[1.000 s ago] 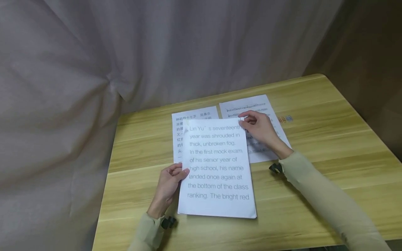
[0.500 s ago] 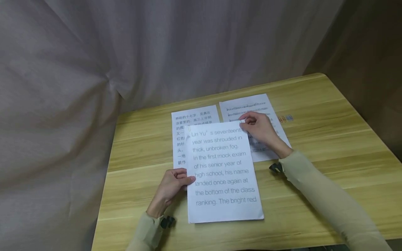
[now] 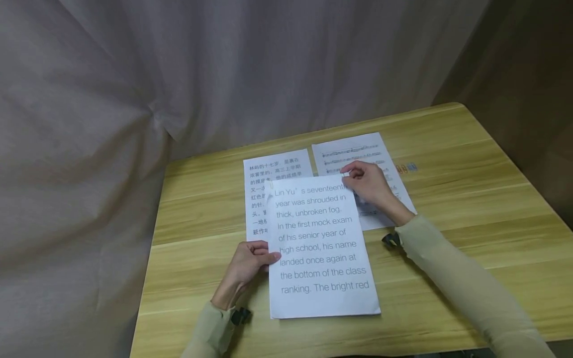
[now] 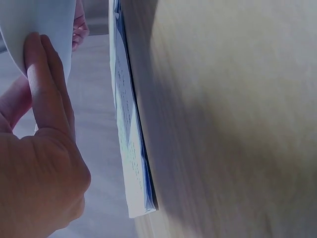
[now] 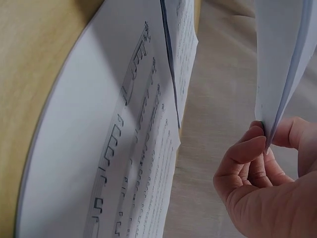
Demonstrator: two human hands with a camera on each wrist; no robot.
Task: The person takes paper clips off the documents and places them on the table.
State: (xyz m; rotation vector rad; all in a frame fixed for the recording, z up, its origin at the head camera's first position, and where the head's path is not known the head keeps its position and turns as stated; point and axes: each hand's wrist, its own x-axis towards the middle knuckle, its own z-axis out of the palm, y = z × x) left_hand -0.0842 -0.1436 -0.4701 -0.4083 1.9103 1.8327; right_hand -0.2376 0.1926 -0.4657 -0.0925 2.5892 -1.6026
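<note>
A stack of white sheets (image 3: 320,238) printed with large English text is held up over the table, overlapping the papers behind it in the head view. My left hand (image 3: 248,263) pinches its left edge, thumb in front and fingers behind, as the left wrist view also shows. At the top right corner, my right hand (image 3: 369,184) pinches the sheets between thumb and fingers; their edges fan slightly apart in the right wrist view. A pale yellow paper clip (image 3: 271,184) sits on the top left corner. The fingers partly hide the right corner.
Behind lie a Chinese-text paper stack (image 3: 277,161) and a sheet music stack (image 3: 346,149), side by side on the wooden table (image 3: 465,199). Several small coloured paper clips (image 3: 406,168) lie right of the music. A grey curtain (image 3: 268,69) hangs behind the table.
The English-text stack has moved right and toward the near edge, showing more of the Chinese text behind. My left hand has shifted slightly right and down with it; both hands keep hold.
</note>
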